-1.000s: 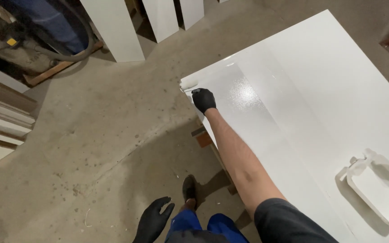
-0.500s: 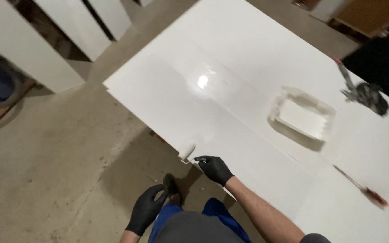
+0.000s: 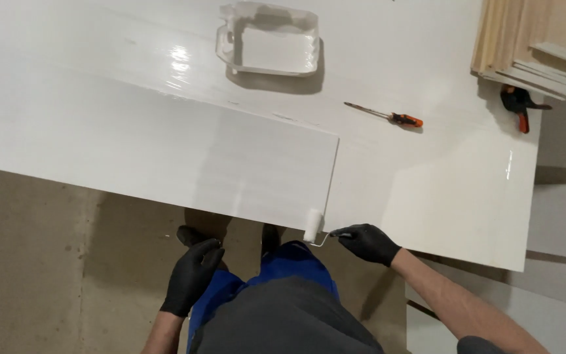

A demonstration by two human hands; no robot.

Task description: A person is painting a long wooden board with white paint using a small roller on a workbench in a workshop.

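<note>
— Down at the near edge of the big white panel [image 3: 427,190], what is the right hand [image 3: 366,242] doing?

— It is gripping the handle of a small paint roller [image 3: 313,226]. The black-gloved fingers are curled tight around the grip, and the thin wire frame is running out from them to the white sleeve.

— And where is the roller sitting?

— Right on the panel's front edge, at the near corner of the narrower white board [image 3: 165,154] that is lying on top of the panel. The sleeve is standing roughly square to that edge, touching the painted surface.

— What about the left hand [image 3: 191,275]?

— It is hanging off the table, out over the concrete floor [image 3: 40,262], just beside the person's blue trousers [image 3: 283,269]. The glove is black too. The fingers are loosely bent and spread, grasping nothing.

— Anything else on the table?

— 1 white paint tray [image 3: 270,39] is resting at the far side, well apart from the roller, with wet gloss shining just to its left. 1 screwdriver with an orange handle [image 3: 384,116] is lying between the tray and the right end of the panel. Farther right, 1 black and orange clamp [image 3: 517,103] is sitting just below a stack of wooden boards [image 3: 538,39].

— Are the person's feet showing?

— 2 dark shoes [image 3: 194,235] are peeking out under the panel's edge, near the left hand.
</note>
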